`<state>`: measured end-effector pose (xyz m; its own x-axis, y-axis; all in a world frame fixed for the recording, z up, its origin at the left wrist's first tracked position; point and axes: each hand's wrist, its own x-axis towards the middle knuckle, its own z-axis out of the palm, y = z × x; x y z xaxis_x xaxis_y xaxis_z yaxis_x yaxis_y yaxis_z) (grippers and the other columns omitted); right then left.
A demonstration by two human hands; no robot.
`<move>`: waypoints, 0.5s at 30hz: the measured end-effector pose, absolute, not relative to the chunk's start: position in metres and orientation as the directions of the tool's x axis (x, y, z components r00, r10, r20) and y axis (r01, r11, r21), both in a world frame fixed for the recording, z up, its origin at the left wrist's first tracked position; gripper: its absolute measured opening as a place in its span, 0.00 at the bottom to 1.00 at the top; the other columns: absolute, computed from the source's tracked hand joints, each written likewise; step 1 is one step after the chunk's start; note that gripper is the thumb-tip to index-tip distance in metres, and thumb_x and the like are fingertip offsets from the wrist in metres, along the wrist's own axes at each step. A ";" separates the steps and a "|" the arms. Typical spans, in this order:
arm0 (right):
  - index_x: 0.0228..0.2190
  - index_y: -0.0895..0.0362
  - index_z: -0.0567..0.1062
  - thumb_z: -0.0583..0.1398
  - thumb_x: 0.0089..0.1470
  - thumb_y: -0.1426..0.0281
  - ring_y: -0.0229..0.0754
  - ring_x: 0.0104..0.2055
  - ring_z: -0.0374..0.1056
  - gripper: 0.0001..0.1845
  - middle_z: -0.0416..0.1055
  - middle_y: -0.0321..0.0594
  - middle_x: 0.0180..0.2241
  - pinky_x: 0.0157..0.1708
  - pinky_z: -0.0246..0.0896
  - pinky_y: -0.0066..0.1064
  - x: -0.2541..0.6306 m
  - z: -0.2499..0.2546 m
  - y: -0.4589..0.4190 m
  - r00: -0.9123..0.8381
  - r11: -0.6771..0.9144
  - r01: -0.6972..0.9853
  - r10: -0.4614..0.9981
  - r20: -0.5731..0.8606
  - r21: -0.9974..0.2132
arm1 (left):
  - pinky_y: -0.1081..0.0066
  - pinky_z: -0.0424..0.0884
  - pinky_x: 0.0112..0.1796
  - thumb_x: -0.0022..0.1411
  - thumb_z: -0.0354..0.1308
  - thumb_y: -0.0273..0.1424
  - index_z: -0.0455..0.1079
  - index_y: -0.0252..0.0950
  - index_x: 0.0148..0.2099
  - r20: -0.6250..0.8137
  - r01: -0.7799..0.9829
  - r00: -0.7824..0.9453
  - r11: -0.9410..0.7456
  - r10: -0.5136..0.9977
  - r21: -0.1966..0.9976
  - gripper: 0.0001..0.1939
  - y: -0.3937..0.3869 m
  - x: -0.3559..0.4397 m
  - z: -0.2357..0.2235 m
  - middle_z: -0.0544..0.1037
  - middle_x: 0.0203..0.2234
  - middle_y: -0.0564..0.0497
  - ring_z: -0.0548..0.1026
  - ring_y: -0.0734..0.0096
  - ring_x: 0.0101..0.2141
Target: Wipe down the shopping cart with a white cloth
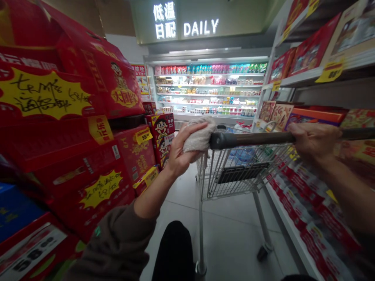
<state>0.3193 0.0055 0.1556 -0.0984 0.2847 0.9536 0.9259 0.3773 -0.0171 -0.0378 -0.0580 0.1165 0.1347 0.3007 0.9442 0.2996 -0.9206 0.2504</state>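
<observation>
My left hand [179,153] is wrapped around a white cloth [199,136], which sits against the left end of the shopping cart handle [254,139]. Folds of the cloth bulge out between thumb and fingers. On the right, my right hand [315,141] is closed around the same dark bar, slightly blurred. Below and beyond the bar stands the wire shopping cart [212,187], with a dark panel [243,172] on its near side. Packs of clear bottles [241,156] show in or just behind its basket; which of the two I cannot tell.
Stacked red gift boxes [123,86] with yellow price signs rise close on the left. A shelf unit [307,78] of boxed goods runs along the right, with packaged goods [316,210] low down. A lit refrigerated display [211,84] spans the aisle's far end above grey floor tiles [178,199].
</observation>
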 end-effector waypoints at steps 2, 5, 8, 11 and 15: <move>0.11 0.54 0.59 0.47 0.54 0.53 0.37 0.18 0.53 0.27 0.56 0.38 0.12 0.24 0.41 0.31 0.328 0.155 0.008 -0.105 0.382 0.924 0.313 0.944 -0.024 | 0.49 0.64 0.61 0.58 0.61 0.35 0.73 0.45 0.61 0.923 0.247 0.151 -0.917 0.355 0.313 0.27 -0.039 -0.041 0.110 0.75 0.58 0.50 0.70 0.49 0.59; 0.12 0.54 0.61 0.46 0.54 0.53 0.38 0.20 0.54 0.26 0.59 0.39 0.13 0.25 0.41 0.32 0.338 0.154 0.013 -0.130 0.370 0.929 0.332 0.934 -0.002 | 0.51 0.63 0.62 0.52 0.60 0.31 0.73 0.41 0.59 0.861 0.195 0.179 -0.875 0.476 0.443 0.30 -0.004 -0.049 0.099 0.75 0.58 0.50 0.71 0.49 0.58; 0.13 0.54 0.63 0.46 0.55 0.53 0.38 0.20 0.54 0.27 0.60 0.40 0.13 0.25 0.41 0.32 0.341 0.154 0.015 -0.135 0.368 0.930 0.334 0.933 0.002 | 0.52 0.65 0.59 0.48 0.58 0.31 0.74 0.36 0.56 0.801 0.123 0.171 -0.819 0.573 0.560 0.30 0.026 -0.054 0.095 0.77 0.55 0.47 0.73 0.49 0.55; 0.12 0.54 0.63 0.47 0.56 0.53 0.38 0.20 0.56 0.28 0.60 0.39 0.13 0.25 0.43 0.32 0.338 0.154 0.013 -0.133 0.398 0.918 0.316 0.939 -0.004 | 0.53 0.68 0.54 0.48 0.55 0.33 0.74 0.36 0.53 0.759 0.084 0.192 -0.781 0.622 0.619 0.28 0.043 -0.058 0.096 0.79 0.48 0.46 0.74 0.50 0.50; 0.11 0.54 0.61 0.49 0.56 0.55 0.38 0.18 0.56 0.27 0.58 0.38 0.12 0.24 0.43 0.32 0.341 0.152 0.013 -0.140 0.432 0.902 0.268 0.953 0.011 | 0.55 0.71 0.48 0.46 0.54 0.34 0.75 0.37 0.46 0.719 0.071 0.252 -0.753 0.648 0.654 0.23 0.046 -0.059 0.103 0.80 0.39 0.48 0.76 0.54 0.42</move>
<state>0.3408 0.0134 0.1519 -0.1398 0.2676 0.9534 0.9018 0.4321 0.0109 -0.0587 0.0458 0.1031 0.2522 0.6481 0.7186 0.0708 -0.7530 0.6542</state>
